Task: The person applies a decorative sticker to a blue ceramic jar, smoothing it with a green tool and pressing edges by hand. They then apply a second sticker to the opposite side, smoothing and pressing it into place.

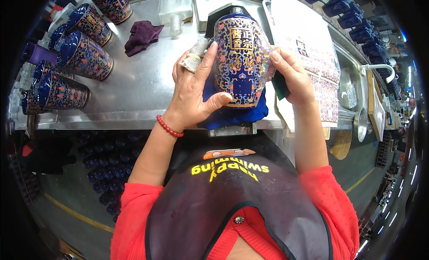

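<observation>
A dark blue ceramic bottle (239,63) with a flowered pattern and gold characters lies on a blue cloth (250,114), its neck pointing away from me. My left hand (192,88) rests along its left side, fingers stretched and thumb spread over the lower front. Pale wrapping (195,56) covers one of its fingers. On the right side, my right hand (292,74) is closed, thumb and forefinger pinching the edge of a thin patterned decal (268,65) against the bottle. A dark green flat piece (280,84) shows under that palm; its grip is partly hidden.
Several decorated blue bottles (85,56) stand at the left of the metal table (147,90). A purple cloth (142,37) and a clear plastic container (175,9) lie farther back. Printed decal sheets (324,76) are at the right, beside a sink (351,92) with a white faucet (382,70).
</observation>
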Motion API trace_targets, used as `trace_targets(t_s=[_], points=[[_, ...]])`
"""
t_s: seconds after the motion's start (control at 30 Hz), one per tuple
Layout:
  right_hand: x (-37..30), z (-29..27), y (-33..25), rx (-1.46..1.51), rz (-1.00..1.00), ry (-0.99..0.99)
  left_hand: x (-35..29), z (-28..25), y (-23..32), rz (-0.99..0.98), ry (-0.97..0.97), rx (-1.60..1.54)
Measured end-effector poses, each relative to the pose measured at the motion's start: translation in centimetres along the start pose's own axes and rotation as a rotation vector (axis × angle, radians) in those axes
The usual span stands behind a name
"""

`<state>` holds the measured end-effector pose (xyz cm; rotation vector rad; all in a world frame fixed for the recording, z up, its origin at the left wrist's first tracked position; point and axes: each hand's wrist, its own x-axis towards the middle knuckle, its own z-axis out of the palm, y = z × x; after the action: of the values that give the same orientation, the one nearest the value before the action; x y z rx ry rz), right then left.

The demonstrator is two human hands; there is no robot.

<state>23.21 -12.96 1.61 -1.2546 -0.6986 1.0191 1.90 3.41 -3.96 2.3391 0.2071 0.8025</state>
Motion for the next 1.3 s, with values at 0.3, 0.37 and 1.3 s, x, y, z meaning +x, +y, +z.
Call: trace_targets(t_s=[0.3, 0.37, 1.3], points=[[-0.6, 0.0, 0.0, -0.178, -0.024, 0.054, -1.4, -0.5, 1.8, -0.065, -0.063, 0.194], [-0.5, -0.1, -0.1, -0.140, -0.016, 0.042, -1.3, -0.8, 2.4, -0.084, 0.017, 0.316], [-2.1, -1.5, -0.2, 0.075, -0.047, 0.100, 5.0, -1.2, 4.1, -0.101, 0.085, 0.324]])
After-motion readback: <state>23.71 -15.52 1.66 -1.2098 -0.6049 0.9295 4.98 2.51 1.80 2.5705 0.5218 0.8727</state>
